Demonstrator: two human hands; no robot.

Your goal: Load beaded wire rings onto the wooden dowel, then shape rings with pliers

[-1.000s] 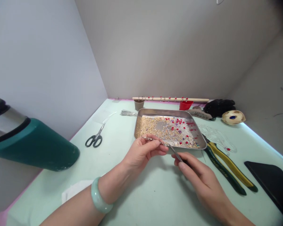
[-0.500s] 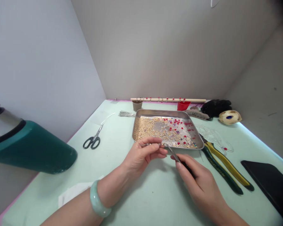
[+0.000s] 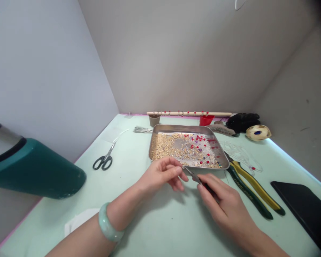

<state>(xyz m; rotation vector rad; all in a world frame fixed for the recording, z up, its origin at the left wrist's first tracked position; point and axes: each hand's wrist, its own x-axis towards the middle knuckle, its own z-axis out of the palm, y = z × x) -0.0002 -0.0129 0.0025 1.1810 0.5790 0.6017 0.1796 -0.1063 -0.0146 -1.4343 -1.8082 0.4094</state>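
Observation:
My left hand [image 3: 166,174] is in front of the tray, thumb and index finger pinched on a small silvery beaded wire [image 3: 183,167]. Most of that wire is hidden by the fingers; the other fingers are curled loosely below. My right hand [image 3: 223,200] is closed around a pair of slim-nosed pliers [image 3: 194,175] with dark handles. Their narrow metal tip points up-left and meets the wire at my left fingertips. Just behind both hands, the metal tray [image 3: 224,162] holds gold, clear, red and purple beads.
Scissors [image 3: 103,161] and a green bottle [image 3: 42,169] stand left. Large yellow-green pliers [image 3: 253,189] and a black flat object [image 3: 302,203] lie right. Behind the tray, a wooden dowel [image 3: 220,114] with beaded pieces rests across a brown cup [image 3: 154,120] and a red cup [image 3: 206,120].
My left wrist and fingers have turned, so the silvery strand that showed along them is now mostly hidden. The pliers' tip has shifted slightly down and left. The camera view has moved a little.

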